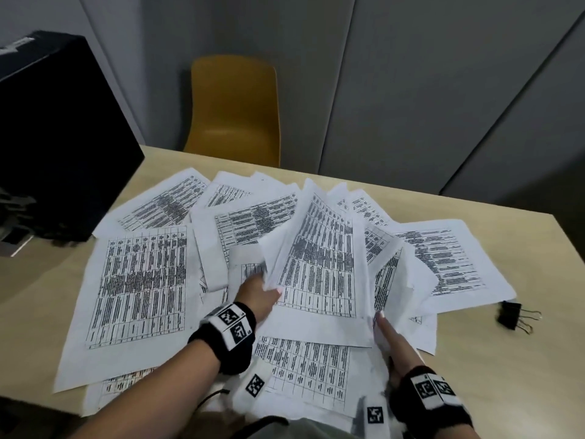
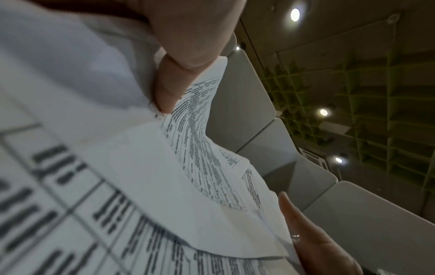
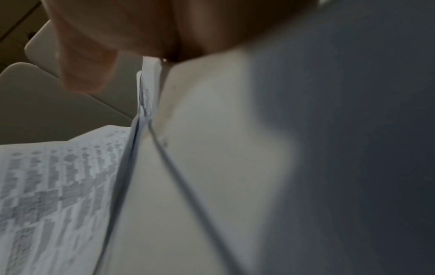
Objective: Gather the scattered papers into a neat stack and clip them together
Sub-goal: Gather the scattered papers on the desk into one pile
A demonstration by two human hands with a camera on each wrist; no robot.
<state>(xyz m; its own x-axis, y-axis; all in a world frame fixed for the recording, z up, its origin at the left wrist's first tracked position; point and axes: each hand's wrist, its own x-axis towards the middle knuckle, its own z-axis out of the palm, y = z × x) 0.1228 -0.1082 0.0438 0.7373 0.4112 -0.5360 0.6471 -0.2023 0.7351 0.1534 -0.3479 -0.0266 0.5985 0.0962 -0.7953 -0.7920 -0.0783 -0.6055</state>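
Both hands work a lifted bunch of papers (image 1: 319, 264) over the table (image 1: 493, 369): from the head camera, the left hand (image 1: 258, 296) pinches its left edge, while the right hand (image 1: 391, 340) lies straight-fingered against its right edge. Loose sheets (image 1: 139, 280) lie scattered around; a binder clip (image 1: 510, 315) sits apart, right. The left wrist camera shows the thumb (image 2: 168, 87) pressed on the bunch. The right wrist camera is blurred, paper edges beside the fingers (image 3: 87, 70).
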